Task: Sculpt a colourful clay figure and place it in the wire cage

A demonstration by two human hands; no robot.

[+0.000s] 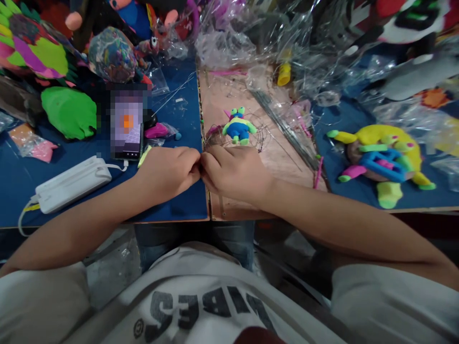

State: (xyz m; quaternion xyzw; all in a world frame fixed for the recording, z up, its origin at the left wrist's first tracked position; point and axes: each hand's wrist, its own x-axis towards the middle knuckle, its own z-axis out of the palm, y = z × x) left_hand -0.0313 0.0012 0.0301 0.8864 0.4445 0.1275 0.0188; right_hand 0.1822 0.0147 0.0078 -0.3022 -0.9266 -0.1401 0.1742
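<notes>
My left hand (pixel 170 171) and my right hand (pixel 234 173) meet knuckle to knuckle above the seam between the blue and the wooden board. Both have their fingers curled in a pinch, and whatever lies between the fingertips is hidden. Just beyond my right hand, a small clay figure (pixel 238 128) in blue, yellow and green with bulging eyes lies on a tangle of thin dark wire (pixel 263 136). Beside my left hand are a pale yellow-green piece (pixel 144 156) and a magenta clay lump (pixel 157 130).
A phone (pixel 126 126) is cabled to a white power bank (pixel 73 184) on the left. Behind it sit a green clay lump (pixel 70 113) and a multicoloured ball (pixel 113 55). Long metal wires (pixel 283 124) cross the wooden board (pixel 236 208). A yellow clay figure (pixel 389 160) lies right; plastic wrap (pixel 229 45) covers the back.
</notes>
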